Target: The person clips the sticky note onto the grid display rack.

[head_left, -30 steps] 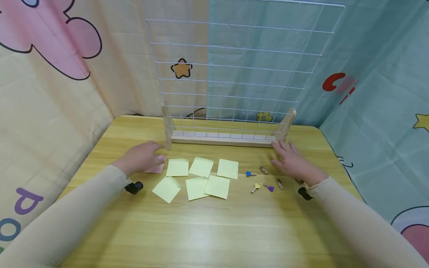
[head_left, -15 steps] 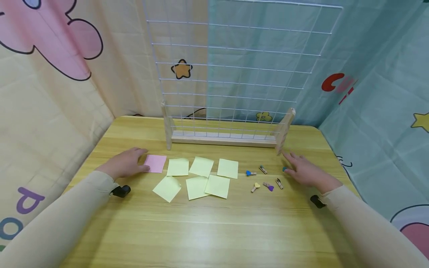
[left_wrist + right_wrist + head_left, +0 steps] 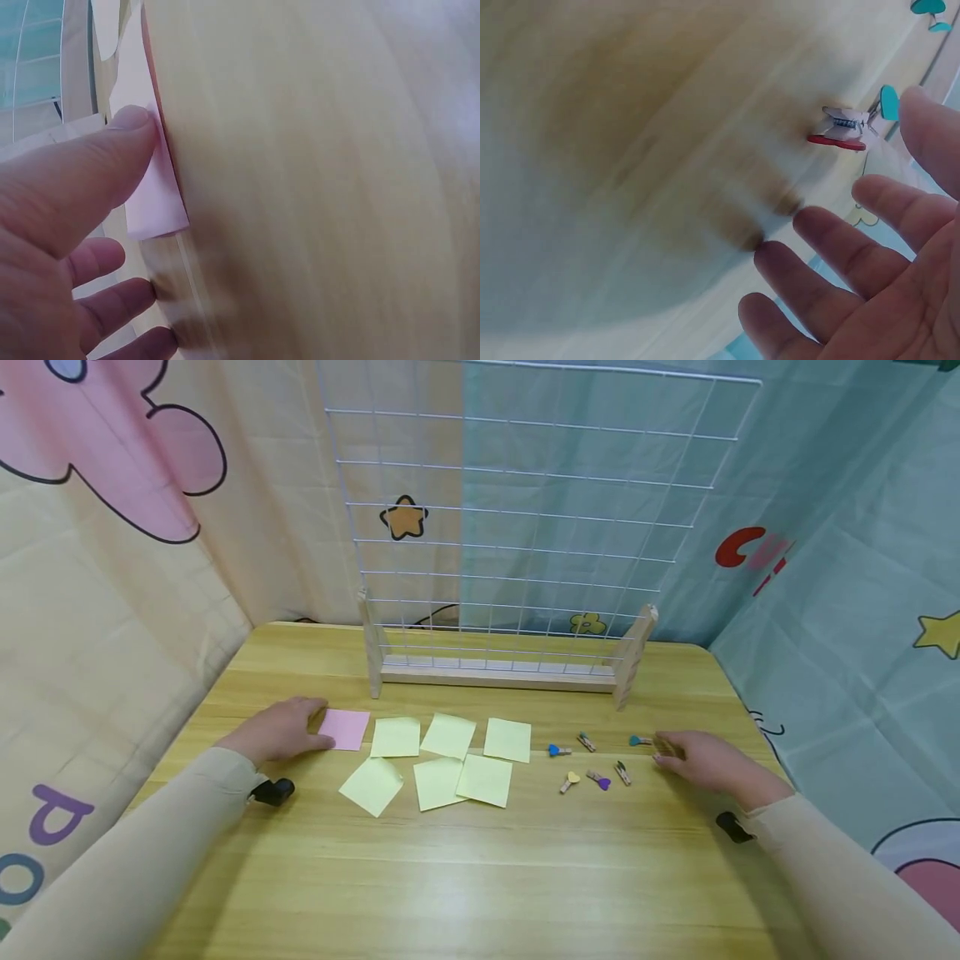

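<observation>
Beside the left edge of a pink sticky note (image 3: 345, 729), my left hand (image 3: 279, 731) rests with thumb and fingers apart. In the left wrist view the thumb (image 3: 112, 161) lies over the pink note (image 3: 154, 195), and whether it presses is unclear. My right hand (image 3: 701, 760) is by a small wooden clothespin with a teal top (image 3: 640, 741). The right wrist view has the teal-topped clothespin (image 3: 887, 103) near the thumb, a red piece (image 3: 836, 142) beside it, and the fingers (image 3: 802, 289) loosely bent around nothing.
Several pale yellow sticky notes (image 3: 483, 780) lie mid-table, some overlapping. Right of them are scattered small clothespins (image 3: 597, 779) with coloured tops. Behind stands a white wire grid (image 3: 510, 560) on a wooden base (image 3: 495, 677). Printed curtains (image 3: 840, 635) surround the table (image 3: 450, 877).
My left hand has drawn back left, uncovering the pink note. My right hand has moved right and toward me, away from the grid's base, uncovering the teal-topped clothespin.
</observation>
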`<state>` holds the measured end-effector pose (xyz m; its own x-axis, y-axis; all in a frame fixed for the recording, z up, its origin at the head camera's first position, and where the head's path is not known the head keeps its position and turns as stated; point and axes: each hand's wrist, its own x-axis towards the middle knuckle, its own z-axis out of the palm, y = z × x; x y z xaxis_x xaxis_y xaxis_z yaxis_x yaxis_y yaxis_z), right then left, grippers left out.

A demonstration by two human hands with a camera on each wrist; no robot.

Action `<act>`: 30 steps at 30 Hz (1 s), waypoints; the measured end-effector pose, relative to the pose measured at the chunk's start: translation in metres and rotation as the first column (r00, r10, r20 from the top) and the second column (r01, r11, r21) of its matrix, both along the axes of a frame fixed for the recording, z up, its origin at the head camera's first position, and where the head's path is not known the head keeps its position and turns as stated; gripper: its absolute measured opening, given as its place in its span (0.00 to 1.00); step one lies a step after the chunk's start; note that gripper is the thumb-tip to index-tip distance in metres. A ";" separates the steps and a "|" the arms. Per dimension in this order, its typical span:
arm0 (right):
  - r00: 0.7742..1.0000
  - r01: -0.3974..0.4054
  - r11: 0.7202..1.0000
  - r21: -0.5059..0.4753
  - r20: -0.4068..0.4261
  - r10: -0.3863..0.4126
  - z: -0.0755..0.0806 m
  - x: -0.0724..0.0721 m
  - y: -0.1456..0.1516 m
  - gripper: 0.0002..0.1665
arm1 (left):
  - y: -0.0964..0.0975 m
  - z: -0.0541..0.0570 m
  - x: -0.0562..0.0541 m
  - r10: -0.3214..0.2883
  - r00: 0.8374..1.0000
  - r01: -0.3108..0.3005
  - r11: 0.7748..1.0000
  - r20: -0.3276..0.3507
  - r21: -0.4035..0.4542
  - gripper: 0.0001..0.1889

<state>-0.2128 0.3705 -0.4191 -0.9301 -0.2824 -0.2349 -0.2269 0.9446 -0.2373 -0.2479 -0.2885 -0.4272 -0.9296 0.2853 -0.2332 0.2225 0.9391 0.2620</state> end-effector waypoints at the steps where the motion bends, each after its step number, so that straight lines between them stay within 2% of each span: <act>1: 1.000 -0.005 1.000 -0.007 -0.009 0.005 -0.001 0.001 0.001 0.34 | 0.001 0.000 0.000 -0.003 1.000 0.003 1.000 -0.003 0.009 0.47; 5: 0.998 -0.041 0.999 -0.036 -0.058 0.039 -0.005 0.003 0.005 0.23 | 0.003 -0.002 -0.001 -0.018 1.000 0.019 0.999 -0.022 0.037 0.45; 8: 0.996 -0.049 0.998 -0.045 -0.075 0.045 -0.006 0.004 0.006 0.20 | 0.005 -0.003 -0.002 -0.021 0.999 0.023 0.999 -0.039 0.050 0.43; 15: 0.998 -0.034 0.999 -0.036 -0.053 0.032 -0.006 0.006 0.001 0.22 | 0.008 -0.001 -0.005 -0.024 0.999 0.027 0.997 -0.048 0.075 0.39; 24: 1.000 0.008 1.000 -0.011 -0.022 -0.009 -0.009 0.004 -0.006 0.23 | 0.010 -0.002 -0.008 -0.023 0.999 0.027 0.994 -0.039 0.105 0.39; 30: 1.000 0.028 1.000 -0.008 -0.011 -0.028 -0.011 0.002 -0.007 0.21 | 0.010 -0.001 -0.009 -0.017 0.999 0.021 0.994 -0.039 0.105 0.36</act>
